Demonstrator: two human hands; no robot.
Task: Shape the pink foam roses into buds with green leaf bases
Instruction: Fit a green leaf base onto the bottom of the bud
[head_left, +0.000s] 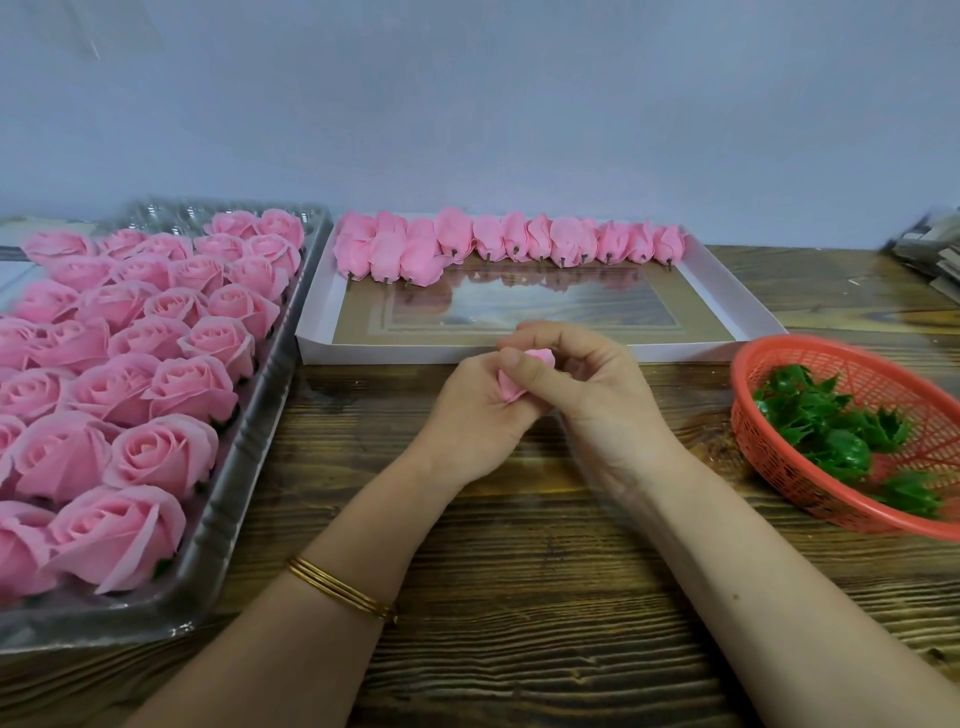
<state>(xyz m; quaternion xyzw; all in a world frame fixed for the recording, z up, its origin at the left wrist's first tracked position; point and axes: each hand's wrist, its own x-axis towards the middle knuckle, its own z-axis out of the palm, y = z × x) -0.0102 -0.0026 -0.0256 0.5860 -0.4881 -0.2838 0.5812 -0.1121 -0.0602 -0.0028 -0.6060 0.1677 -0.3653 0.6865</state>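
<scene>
Person is working one pink rose (521, 382) just above the table (519, 571), in front of the white box (727, 296). Left grip (470, 410) is clamping round the rose's lower half. Right grip (587, 384) is clamping it from the right, with the thumb pressing across the petals and fingers curling over the top. Most of the flower is hidden, so cannot tell whether a green base is fitted.

Judging this as the petal-closing step. Doing it well means:
- squeezing evenly all round
- folding the outer petals up toward the tip
- going light, since the foam is probably creasing easily
- leaving the bottom end free for a leaf base (831, 431) from the red basket (831, 358) on the right

Finished buds (514, 241) are lying in a row along the box's far wall. Open roses (156, 374) are sitting in the clear tray (249, 467) on the left.
</scene>
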